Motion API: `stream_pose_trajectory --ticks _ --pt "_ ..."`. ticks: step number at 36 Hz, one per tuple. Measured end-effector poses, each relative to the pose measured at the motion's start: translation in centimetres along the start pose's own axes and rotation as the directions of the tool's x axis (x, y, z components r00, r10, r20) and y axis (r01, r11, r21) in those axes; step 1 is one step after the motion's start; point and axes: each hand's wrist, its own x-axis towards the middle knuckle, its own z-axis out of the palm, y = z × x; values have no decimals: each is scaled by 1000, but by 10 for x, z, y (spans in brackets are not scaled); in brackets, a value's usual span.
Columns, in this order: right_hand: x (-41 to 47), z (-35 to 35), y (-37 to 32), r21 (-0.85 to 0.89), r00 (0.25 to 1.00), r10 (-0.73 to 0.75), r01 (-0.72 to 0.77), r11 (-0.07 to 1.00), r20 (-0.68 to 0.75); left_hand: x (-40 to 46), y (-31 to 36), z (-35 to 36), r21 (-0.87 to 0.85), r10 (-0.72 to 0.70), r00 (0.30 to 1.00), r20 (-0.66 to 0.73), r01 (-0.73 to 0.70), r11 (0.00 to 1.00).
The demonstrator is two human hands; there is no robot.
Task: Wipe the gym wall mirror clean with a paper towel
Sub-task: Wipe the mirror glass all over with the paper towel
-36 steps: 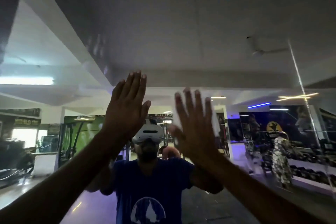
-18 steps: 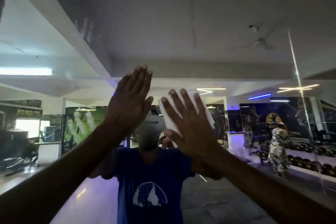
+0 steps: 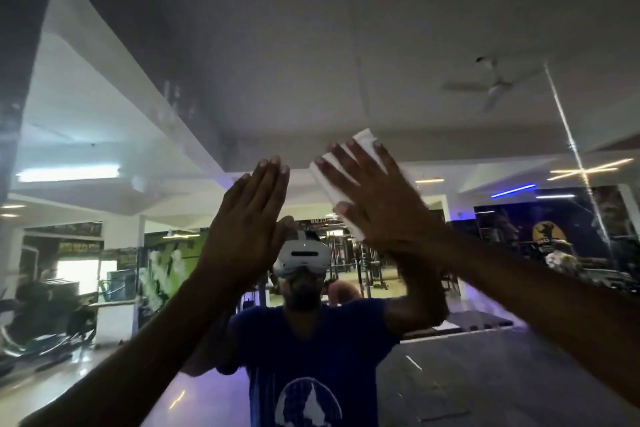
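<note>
Mirror (image 3: 398, 45), one, wall-mounted, filling the whole head view; a faint vertical seam runs down it at 12 o'clock and a bright slanted streak crosses it at 2 o'clock

Hands, two, both raised flat toward the glass at centre:
- left hand (image 3: 247, 218), at 9 o'clock of centre, fingers straight and held together, palm toward the mirror, holding nothing; whether it touches the glass I cannot tell
- right hand (image 3: 377, 198), just beside the left at 3 o'clock of it, fingers straight and spread, pressing the towel flat against the mirror

Paper towel (image 3: 329, 187), one, white, folded, trapped between the right palm and the glass; its edges show past the fingertips at 12 o'clock and past the thumb side at 9 o'clock

Reflected items, counted:
- headset (image 3: 304, 255), one, white, worn by the reflected person, below the two hands at 6 o'clock
- T-shirt (image 3: 311, 350), one, blue with a white round emblem, at 6 o'clock
- ceiling fan (image 3: 495, 85), one, at 2 o'clock
- tube light (image 3: 69, 173), one, lit white, at 9 o'clock
- blue light strip (image 3: 512, 190), one, at 3 o'clock
- poster (image 3: 549, 236), one, dark with a yellow round mark, at 3 o'clock; lettering too blurred to read
</note>
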Motion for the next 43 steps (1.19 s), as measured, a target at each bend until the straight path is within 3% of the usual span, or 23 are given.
stream_pose_trajectory --ticks 2,5,7,9,11,13,16,18,21,24,27,30,32,35,38,39,41,43 --pt "9 -3 52 -74 998 69 -69 995 3 0 -2 -2 8 7 1000 12 -7 1000" --pt "23 -11 114 -57 909 416 -416 908 -13 1 -3 -5 3 14 1000 10 -14 1000" --pt "32 -9 110 5 819 569 -570 822 -69 5 -6 -8 3 21 1000 5 -21 1000" --pt "35 -1 68 35 788 604 -605 796 -123 12 -10 -14 1 35 999 -25 -35 999" --pt "28 4 4 42 889 447 -445 895 -99 23 -13 -22 -8 44 993 -111 -46 999" --pt "12 8 -42 84 980 195 -191 978 -43 35 -16 -31 22 36 979 -201 -33 999" --pt "4 4 -27 57 999 -47 48 997 -15 49 -30 -31 154 27 990 -139 -5 988" --pt "15 -2 16 30 997 -81 81 996 -9 51 -40 -23 166 -34 999 -38 40 985" --pt "49 -3 92 -68 983 172 -176 982 -66 49 -50 -10 117 -66 997 -26 69 991" --pt "89 -7 135 27 845 529 -529 848 -75 50 -50 -13 140 -56 998 -16 57 989" --pt "129 -7 105 135 732 678 -666 733 -67 64 -58 -30 167 -24 1000 -15 26 986" --pt "148 6 40 118 820 519 -506 855 -243 83 -76 -44 131 67 977 -203 -41 991" --pt "150 11 -6 76 906 337 -329 941 -257 101 -91 -48 133 47 952 -301 -7 991" --pt "149 3 -26 62 975 90 -79 995 -201 125 -110 -40 207 -72 976 -204 115 972" --pt "161 2 33 -71 984 -39 27 997 -176 128 -120 -20 261 -157 981 -116 183 948" --pt "171 -1 67 -77 982 24 -40 996 -188 127 -122 -14 252 -168 978 -127 196 948" --pt "183 -12 138 20 933 340 -340 940 -121 125 -123 -6 240 -154 975 -160 190 952" --pt "188 -20 188 62 792 610 -609 791 -7 125 -124 -5 223 -155 972 -175 193 956"
